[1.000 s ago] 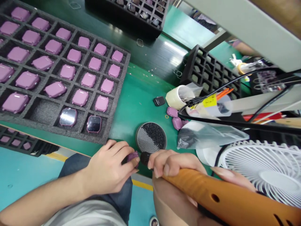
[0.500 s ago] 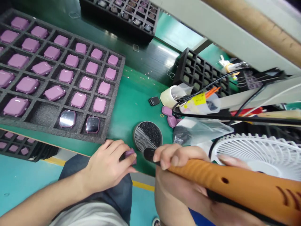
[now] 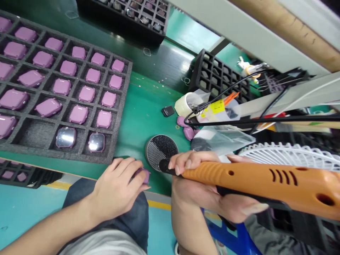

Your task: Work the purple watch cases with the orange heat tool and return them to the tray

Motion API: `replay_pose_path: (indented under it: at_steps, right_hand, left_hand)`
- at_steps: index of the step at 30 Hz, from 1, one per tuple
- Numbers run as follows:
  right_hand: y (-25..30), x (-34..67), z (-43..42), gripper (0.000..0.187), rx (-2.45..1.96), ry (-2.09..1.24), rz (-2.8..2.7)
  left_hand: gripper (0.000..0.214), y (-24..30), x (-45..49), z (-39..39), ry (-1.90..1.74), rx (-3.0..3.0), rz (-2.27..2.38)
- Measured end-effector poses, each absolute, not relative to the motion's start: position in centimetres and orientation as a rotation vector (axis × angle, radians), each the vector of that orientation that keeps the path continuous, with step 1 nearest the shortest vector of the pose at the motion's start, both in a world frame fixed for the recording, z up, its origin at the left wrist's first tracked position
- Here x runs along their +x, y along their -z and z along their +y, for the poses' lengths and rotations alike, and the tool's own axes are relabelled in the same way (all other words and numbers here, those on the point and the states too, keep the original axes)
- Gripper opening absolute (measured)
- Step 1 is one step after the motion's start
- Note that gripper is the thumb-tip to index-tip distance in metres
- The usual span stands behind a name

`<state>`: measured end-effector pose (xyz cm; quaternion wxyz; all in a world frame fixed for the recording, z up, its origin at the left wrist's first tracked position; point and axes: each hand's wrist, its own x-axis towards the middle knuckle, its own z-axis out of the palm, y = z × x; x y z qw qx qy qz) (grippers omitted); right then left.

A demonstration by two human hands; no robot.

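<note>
My left hand [image 3: 119, 187] is closed around a small purple watch case [image 3: 143, 174] at the near edge of the green table [image 3: 143, 117]. My right hand [image 3: 196, 177] grips an orange electric screwdriver [image 3: 260, 182]; its black tip points left, close to a round dish of small screws [image 3: 161, 152]. A grey foam tray [image 3: 29, 132] to the left holds several purple watch cases in its cells, and two of them near the front show their glossy screens [image 3: 66, 137].
A white fan [image 3: 289, 156] stands at the right behind the screwdriver. A roll of tape [image 3: 184, 104], a plastic bag [image 3: 220, 140], loose purple cases [image 3: 186, 127] and a black part [image 3: 168, 111] lie behind the dish. Black grid trays [image 3: 220, 79] sit further back.
The screwdriver tip has drawn away from the purple case to the right and swung more level. The view has shifted right. My left hand still holds the case at the table edge.
</note>
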<state>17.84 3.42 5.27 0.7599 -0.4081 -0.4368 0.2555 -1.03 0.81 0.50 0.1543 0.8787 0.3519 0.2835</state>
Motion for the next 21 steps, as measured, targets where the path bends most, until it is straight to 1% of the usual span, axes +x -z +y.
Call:
replay_pose_path:
  at_steps: [2, 6, 9, 15, 18, 21]
  right_hand:
    - [-5.2, 17.8, 3.4, 0.054, -0.877, -0.563, -0.936]
    - [-5.0, 17.9, 3.5, 0.057, -0.865, -0.55, -0.924]
    - [-5.0, 17.8, 3.5, 0.056, -0.866, -0.556, -0.953]
    - [-5.0, 18.1, 3.5, 0.057, -0.877, -0.607, -0.961]
    - [-6.0, 18.7, 2.9, 0.054, -0.877, -0.65, -0.985]
    - [-8.0, 18.8, 1.8, 0.044, -0.915, -0.676, -1.005]
  left_hand:
    - [0.017, -0.6, -1.1, 0.8, -0.804, 2.505, 0.97]
    - [0.023, -0.5, -1.5, 0.8, -0.8, 2.496, 0.914]
    - [0.027, -0.3, -1.5, 0.8, -0.796, 2.498, 0.92]
    - [0.021, -0.2, -1.3, 0.9, -0.845, 2.52, 0.932]
    - [0.02, -0.2, -1.4, 0.9, -0.861, 2.535, 0.936]
    - [0.022, -0.2, -1.4, 0.9, -0.848, 2.54, 0.92]
